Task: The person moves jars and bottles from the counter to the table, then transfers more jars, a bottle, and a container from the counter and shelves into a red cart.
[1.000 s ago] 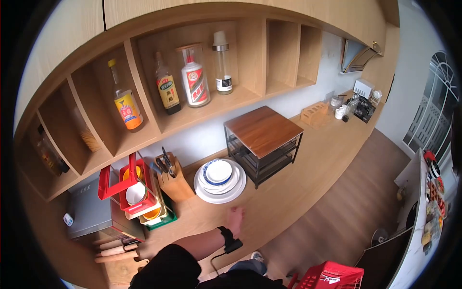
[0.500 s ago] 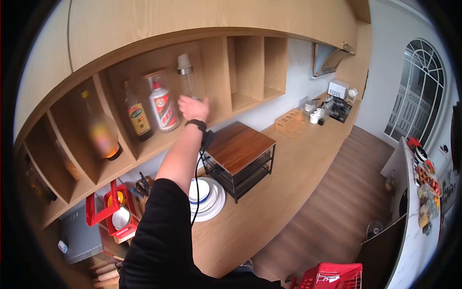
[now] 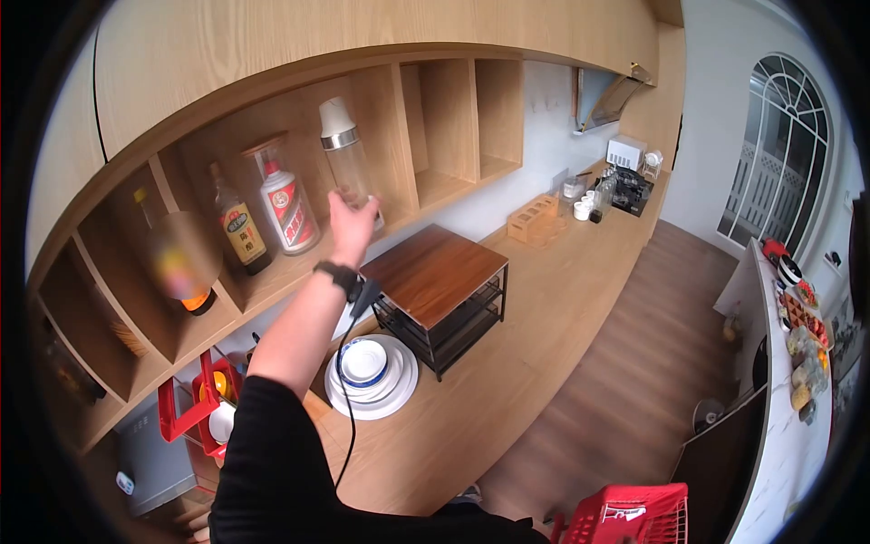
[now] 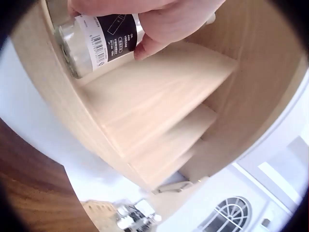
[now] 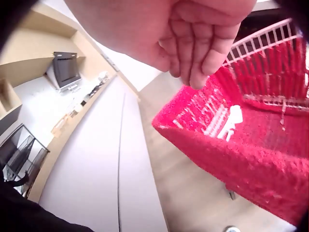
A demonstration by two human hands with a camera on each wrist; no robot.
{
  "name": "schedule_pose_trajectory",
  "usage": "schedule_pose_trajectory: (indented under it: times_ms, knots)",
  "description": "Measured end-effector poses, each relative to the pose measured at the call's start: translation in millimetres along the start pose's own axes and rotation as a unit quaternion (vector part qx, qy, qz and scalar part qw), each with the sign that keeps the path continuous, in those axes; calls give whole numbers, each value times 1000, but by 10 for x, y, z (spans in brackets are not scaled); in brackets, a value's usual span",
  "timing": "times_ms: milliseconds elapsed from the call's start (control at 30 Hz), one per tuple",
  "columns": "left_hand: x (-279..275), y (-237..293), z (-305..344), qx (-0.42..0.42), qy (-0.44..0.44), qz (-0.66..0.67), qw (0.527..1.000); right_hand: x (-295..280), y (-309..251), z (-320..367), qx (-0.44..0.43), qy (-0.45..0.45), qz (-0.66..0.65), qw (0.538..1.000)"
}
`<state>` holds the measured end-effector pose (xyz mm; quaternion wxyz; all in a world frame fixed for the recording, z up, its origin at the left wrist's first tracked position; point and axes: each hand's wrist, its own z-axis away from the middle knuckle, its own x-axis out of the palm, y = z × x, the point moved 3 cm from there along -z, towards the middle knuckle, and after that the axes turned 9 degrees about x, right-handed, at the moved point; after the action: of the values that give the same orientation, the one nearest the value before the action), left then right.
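My left hand (image 3: 352, 222) grips the lower part of a glass oil-and-vinegar bottle (image 3: 345, 165) with a steel collar and a pale cap, in the wall shelf. In the left wrist view its black and white label (image 4: 113, 41) shows beside my thumb. Left of it stand a white-and-red liquor bottle (image 3: 290, 213) in a clear case, a dark vinegar bottle (image 3: 240, 231) and a yellow-capped bottle (image 3: 172, 258). In the right wrist view my right hand (image 5: 193, 38), fingers loosely bent and holding nothing, hangs over the rim of a red shopping cart (image 5: 231, 150).
Below the shelf, a wood-topped black rack (image 3: 435, 272) stands on the counter beside stacked plates (image 3: 399, 390). A red-handled carrier (image 3: 195, 412) with cups is at the left. Farther along are a wooden holder (image 3: 535, 222) and white cups (image 3: 583, 208).
My left hand has risen from over the counter to the shelf and taken hold of the glass bottle there. The head view has turned, moving the shelf leftward.
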<state>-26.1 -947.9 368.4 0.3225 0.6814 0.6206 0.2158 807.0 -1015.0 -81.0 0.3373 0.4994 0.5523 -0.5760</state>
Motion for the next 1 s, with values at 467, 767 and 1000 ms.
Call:
schedule_pose_trajectory:
  times_ms: [467,767,1000]
  knots:
    - [131,1458,3839,152,-668,174,707,-2742,-2646,-128,-349,-78,-428,830]
    - [467,1654,5278,242,-755,285,539,-2771,-1869,303,-311,-17,-157,937]
    - [939,934,5394,299,-765,76,565,-2703,-486,421,40,27,-117,992]
